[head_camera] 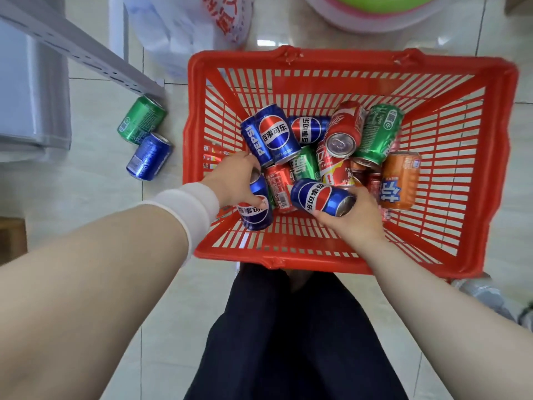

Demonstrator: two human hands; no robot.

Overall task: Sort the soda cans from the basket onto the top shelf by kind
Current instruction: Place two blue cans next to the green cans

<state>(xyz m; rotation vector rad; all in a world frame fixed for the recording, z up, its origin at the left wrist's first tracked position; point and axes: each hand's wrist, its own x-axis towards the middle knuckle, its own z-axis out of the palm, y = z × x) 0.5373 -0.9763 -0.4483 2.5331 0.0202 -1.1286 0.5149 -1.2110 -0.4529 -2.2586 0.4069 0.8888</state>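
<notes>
Left grip (pixel 236 180) curled round blue metal Pepsi can (pixel 255 212) | right grip (pixel 356 216) clasps second such can (pixel 318 196) | I would lift both straight up

PEPSI and 百事可乐 stand on the far blue can (pixel 269 137). My right hand (pixel 356 219) grips a second blue can (pixel 317 196) reading 百事可乐 upside down. My left hand (pixel 236 180) grips a third blue can (pixel 256 212), showing 百事可.
</notes>
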